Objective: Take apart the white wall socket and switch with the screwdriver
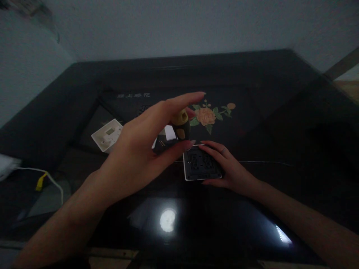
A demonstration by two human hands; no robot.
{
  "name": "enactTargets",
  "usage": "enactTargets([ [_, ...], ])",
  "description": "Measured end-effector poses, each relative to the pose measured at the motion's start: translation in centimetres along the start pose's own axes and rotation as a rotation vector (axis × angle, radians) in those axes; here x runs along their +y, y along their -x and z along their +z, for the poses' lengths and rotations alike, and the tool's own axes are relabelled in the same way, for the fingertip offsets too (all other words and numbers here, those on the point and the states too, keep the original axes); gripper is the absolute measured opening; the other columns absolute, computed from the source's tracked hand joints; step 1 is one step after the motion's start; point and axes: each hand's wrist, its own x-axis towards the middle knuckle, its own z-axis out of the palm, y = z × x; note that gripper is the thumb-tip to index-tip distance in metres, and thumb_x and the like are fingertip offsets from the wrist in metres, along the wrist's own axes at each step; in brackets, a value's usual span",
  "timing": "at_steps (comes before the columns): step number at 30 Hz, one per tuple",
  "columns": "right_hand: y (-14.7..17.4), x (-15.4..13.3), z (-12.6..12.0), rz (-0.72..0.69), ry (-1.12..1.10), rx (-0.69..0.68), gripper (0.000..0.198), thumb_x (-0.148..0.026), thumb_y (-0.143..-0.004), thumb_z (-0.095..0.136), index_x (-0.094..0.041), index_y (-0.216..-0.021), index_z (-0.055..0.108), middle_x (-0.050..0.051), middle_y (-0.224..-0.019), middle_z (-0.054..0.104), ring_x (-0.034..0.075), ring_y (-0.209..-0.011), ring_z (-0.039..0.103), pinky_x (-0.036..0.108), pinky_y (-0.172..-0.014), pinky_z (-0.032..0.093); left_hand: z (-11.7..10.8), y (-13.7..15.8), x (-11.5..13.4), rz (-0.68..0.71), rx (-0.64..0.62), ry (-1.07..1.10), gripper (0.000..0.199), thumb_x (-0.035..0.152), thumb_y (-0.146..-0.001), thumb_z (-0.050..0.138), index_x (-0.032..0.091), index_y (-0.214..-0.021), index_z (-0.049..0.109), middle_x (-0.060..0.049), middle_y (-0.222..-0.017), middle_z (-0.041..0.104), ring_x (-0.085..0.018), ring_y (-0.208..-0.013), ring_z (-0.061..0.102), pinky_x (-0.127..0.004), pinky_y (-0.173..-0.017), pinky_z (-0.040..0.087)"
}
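My left hand [140, 149] is raised over the middle of the table, its fingers and thumb curled around the yellow-and-black handle of a screwdriver [182, 129]. The butt end of the handle faces up, and its shaft is hidden. Below and to the right, my right hand [221, 164] grips a wall socket [200, 164] by its edges. The socket's black back shows, with a thin white rim around it. My left thumb tip overlaps the socket's upper left corner in view; I cannot tell whether they touch.
A white cover plate [108, 135] lies left of my left hand. Behind that hand are a small white piece [169, 132] and tiny screws [162, 143]. A white cable [54, 181] with a yellow tag runs at the left. The dark glossy table [266, 149] carries a flower picture.
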Motion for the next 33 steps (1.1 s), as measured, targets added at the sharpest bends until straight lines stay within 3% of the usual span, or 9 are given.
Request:
enactTargets([
  [3,-0.1,0.0,0.0,-0.009,0.012,-0.002,0.089,-0.051,-0.081,0.073,-0.031,-0.153,0.026,0.017,-0.150,0.038,0.037,-0.137,0.042,0.059,-0.108,0.043,-0.4,0.3,0.4,-0.063,-0.061,0.082,0.057,0.015,-0.093,0.057,0.025,-0.147,0.039,-0.002,-0.133,0.062,-0.019,-0.120,0.064,-0.037,-0.103,0.055],
  [6,-0.1,0.0,0.1,-0.011,0.016,0.001,0.089,-0.050,-0.080,0.073,-0.031,-0.153,0.025,0.017,-0.150,0.038,0.037,-0.136,0.043,0.059,-0.108,0.044,-0.2,0.4,0.6,-0.047,-0.019,0.034,0.049,0.017,-0.093,0.061,0.027,-0.138,0.048,0.002,-0.116,0.068,-0.014,-0.101,0.070,-0.029,-0.089,0.061],
  [10,-0.1,0.1,0.2,-0.020,0.010,0.014,0.090,-0.050,-0.080,0.074,-0.031,-0.153,0.025,0.017,-0.150,0.038,0.037,-0.137,0.042,0.058,-0.109,0.043,0.4,0.3,0.5,0.027,0.053,-0.054,0.043,0.026,-0.089,0.069,0.026,-0.128,0.052,0.005,-0.105,0.068,-0.013,-0.087,0.069,-0.030,-0.080,0.062],
  [13,-0.1,0.1,0.2,-0.025,0.005,0.015,0.090,-0.050,-0.080,0.074,-0.031,-0.153,0.025,0.017,-0.151,0.037,0.037,-0.137,0.041,0.058,-0.109,0.043,0.1,0.2,0.6,0.030,0.039,-0.045,0.037,0.025,-0.089,0.069,0.023,-0.123,0.054,0.003,-0.106,0.068,-0.013,-0.091,0.069,-0.029,-0.084,0.061],
  [15,0.0,0.1,0.1,-0.019,0.006,0.013,0.090,-0.049,-0.080,0.074,-0.030,-0.153,0.026,0.017,-0.151,0.037,0.036,-0.137,0.041,0.057,-0.109,0.043,-0.4,0.2,0.7,-0.016,-0.028,0.008,0.042,0.023,-0.091,0.066,0.023,-0.130,0.051,0.002,-0.109,0.067,-0.014,-0.098,0.069,-0.029,-0.090,0.059],
  [20,0.0,0.1,0.1,-0.008,0.010,0.009,0.089,-0.049,-0.080,0.074,-0.029,-0.153,0.027,0.017,-0.150,0.037,0.036,-0.137,0.042,0.057,-0.109,0.043,-1.5,0.4,0.5,-0.074,-0.208,0.071,0.074,0.016,-0.092,0.056,0.027,-0.155,0.019,-0.001,-0.123,0.063,-0.015,-0.113,0.066,-0.032,-0.100,0.057],
  [24,0.0,0.1,0.2,-0.010,0.009,0.008,0.088,-0.050,-0.080,0.074,-0.029,-0.152,0.027,0.018,-0.150,0.038,0.036,-0.137,0.042,0.057,-0.109,0.043,-0.2,0.5,0.0,-0.086,-0.029,0.071,0.062,0.015,-0.089,0.066,0.030,-0.142,0.039,0.001,-0.118,0.066,-0.015,-0.102,0.071,-0.028,-0.084,0.064],
  [28,-0.1,0.1,0.1,-0.024,0.004,0.011,0.089,-0.051,-0.081,0.073,-0.029,-0.153,0.026,0.018,-0.150,0.037,0.037,-0.137,0.042,0.057,-0.109,0.043,0.8,0.4,0.0,0.025,0.114,0.005,0.042,0.026,-0.085,0.075,0.025,-0.121,0.054,0.003,-0.112,0.069,-0.013,-0.090,0.073,-0.026,-0.074,0.065],
  [33,-0.1,0.0,0.0,-0.001,0.016,-0.001,0.090,-0.050,-0.080,0.074,-0.031,-0.154,0.025,0.017,-0.151,0.037,0.037,-0.138,0.042,0.059,-0.109,0.043,0.0,0.2,0.5,-0.079,-0.024,0.119,0.050,0.016,-0.093,0.060,0.026,-0.139,0.044,0.001,-0.132,0.062,-0.015,-0.117,0.066,-0.028,-0.092,0.062],
])
